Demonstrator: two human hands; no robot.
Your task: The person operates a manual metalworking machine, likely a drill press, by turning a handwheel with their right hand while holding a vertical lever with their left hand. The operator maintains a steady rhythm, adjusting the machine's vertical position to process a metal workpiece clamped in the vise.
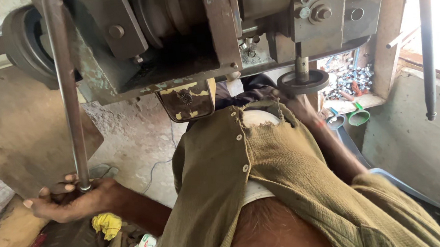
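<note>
Now we see left hand [66,201] wrapped around lower end of long steel lever rod [66,94], fingers curled tight on it. Rod runs up to green press machine [172,43] overhead. Right hand [298,101] reaches under ram, beside round black die disc [303,82]; blurred, we cannot tell its grip. Olive button shirt [266,177] fills centre. Pile of small metal parts [353,81] sits right of disc.

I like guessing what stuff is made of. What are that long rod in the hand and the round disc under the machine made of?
The long rod, gripped at its lower end by the left hand, looks like bare steel: grey, dull, slightly worn. The round disc also seems to be metal, probably steel or iron: dark, smooth-edged, on a shiny grey shaft.
</note>
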